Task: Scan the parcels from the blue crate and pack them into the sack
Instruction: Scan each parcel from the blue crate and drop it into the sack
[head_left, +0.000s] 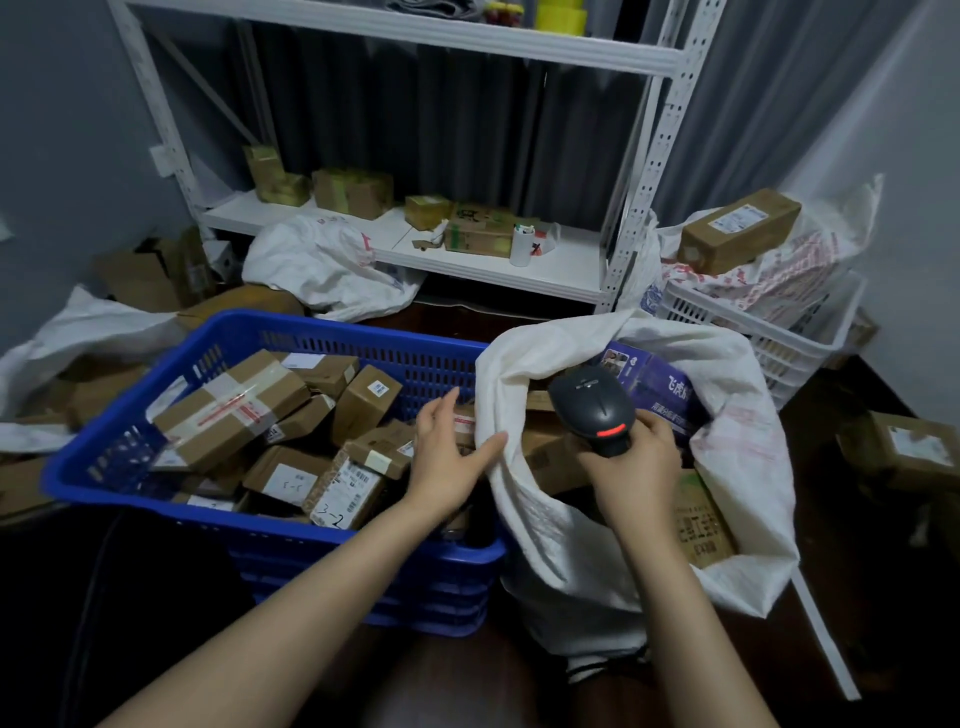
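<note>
Left hand (447, 447) hangs over the right end of the blue crate (332, 325), fingers straight and spread, holding nothing, thumb right at the folded rim of the sack (561, 545). Right hand (639, 457) is wrapped round the handle of the barcode scanner (592, 410), above the sack's open mouth, the head aimed away from the person, towards the sack's far rim.

The parcels (234, 410) fill the crate, all to the left of that free hand, so the left is plainly the nearer one. Closest is the label-up parcel (345, 491) marked "3-2" by the crate's near rim. It sits just left of the wrist, with its long axis running from the near rim up towards the hand. In the sack, a purple box (660, 384) lies by the far rim.

My guess: a short reach left, then swing across to the scanner.
</note>
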